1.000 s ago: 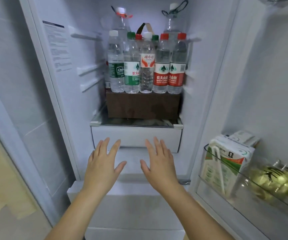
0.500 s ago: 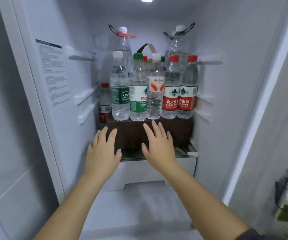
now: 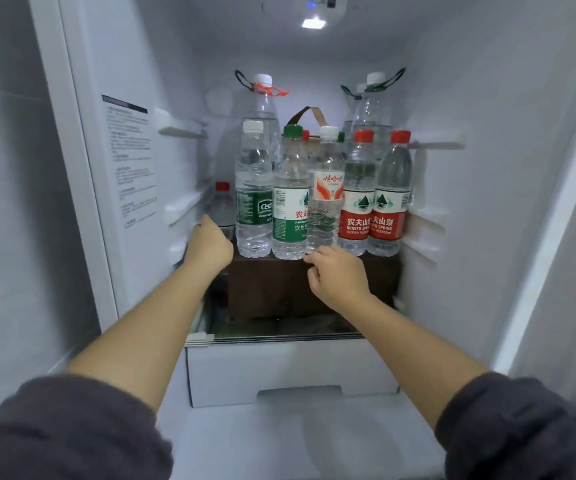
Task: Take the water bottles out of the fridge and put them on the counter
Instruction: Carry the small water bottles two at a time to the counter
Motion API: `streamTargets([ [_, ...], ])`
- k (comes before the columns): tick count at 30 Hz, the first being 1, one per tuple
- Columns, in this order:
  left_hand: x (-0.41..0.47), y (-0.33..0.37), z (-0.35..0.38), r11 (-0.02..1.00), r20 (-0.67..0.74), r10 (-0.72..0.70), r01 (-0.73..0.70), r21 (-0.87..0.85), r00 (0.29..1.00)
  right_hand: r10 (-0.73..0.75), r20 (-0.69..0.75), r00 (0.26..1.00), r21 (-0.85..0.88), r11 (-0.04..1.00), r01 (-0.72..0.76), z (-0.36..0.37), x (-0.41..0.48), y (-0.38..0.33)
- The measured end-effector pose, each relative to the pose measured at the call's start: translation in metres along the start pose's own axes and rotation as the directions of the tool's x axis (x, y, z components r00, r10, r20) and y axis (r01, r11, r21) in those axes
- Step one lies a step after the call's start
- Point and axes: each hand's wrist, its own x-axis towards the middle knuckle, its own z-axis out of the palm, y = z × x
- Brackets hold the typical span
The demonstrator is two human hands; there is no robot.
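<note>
The water bottles all stand inside the fridge, none lifted. A front row of five sits on a brown box, with two taller bottles with carrying loops behind. A small red-capped bottle is at the far left, its base hidden. Half a second ago both hands lay flat with spread fingers in front of the box. Now the left hand has gone up and left to the small red-capped bottle. Its back faces the camera and its fingers are hidden beyond the knuckles, so whether it grips the bottle cannot be told. The right hand has risen to the foot of the front row, fingers curled in together just beside the base of the green-capped bottle, holding nothing. The view has come nearer, and dark sleeves now show at the bottom corners. The box rests on a glass shelf above a white drawer, whose contents cannot be seen. A red and a green cap of a second row peep between the front caps, their bottles hidden, and a brown strap rises behind. The printed label on the left wall is too small to read.
</note>
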Motion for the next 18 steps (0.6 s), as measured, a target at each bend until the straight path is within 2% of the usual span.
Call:
streamTargets([
  [2,0.022,0.001,0.0,0.994,0.021,-0.086,0.088,-0.072,0.996,-0.042,0.049,0.998,-0.018,0.999,0.043,-0.007,0.007,0.003],
  [5,0.049,0.012,-0.001,0.978,-0.013,-0.055,0.051,-0.204,0.998,-0.096,0.132,0.987,-0.053,0.993,0.104,-0.014,0.015,0.008],
  [7,0.061,0.018,0.001,0.965,-0.017,-0.03,0.024,-0.261,0.999,-0.12,0.137,0.983,-0.056,0.99,0.128,-0.013,0.017,0.012],
  [8,0.066,0.018,0.005,0.955,0.003,-0.06,0.058,-0.291,0.998,-0.134,0.136,0.982,-0.051,0.989,0.142,-0.012,0.018,0.013],
  [10,0.075,0.012,0.016,0.933,0.043,-0.08,0.09,-0.349,0.996,-0.161,0.124,0.979,-0.022,0.986,0.165,-0.008,0.016,0.014],
  [12,0.1,0.006,0.029,0.934,0.053,-0.007,0.026,-0.355,0.999,-0.171,0.09,0.981,-0.014,0.985,0.173,-0.005,0.02,0.014],
  [14,0.121,0.011,0.033,0.919,0.039,-0.012,0.026,-0.394,0.999,-0.185,0.041,0.982,-0.014,0.983,0.185,-0.004,0.025,0.016],
  [17,0.135,0.025,0.029,0.956,-0.052,-0.015,-0.001,-0.292,0.999,-0.196,-0.011,0.98,-0.012,0.98,0.196,-0.001,0.028,0.017],
  [18,0.135,0.028,0.026,0.925,-0.046,-0.054,0.033,-0.378,0.997,-0.195,-0.02,0.981,-0.006,0.981,0.195,0.001,0.028,0.018],
])
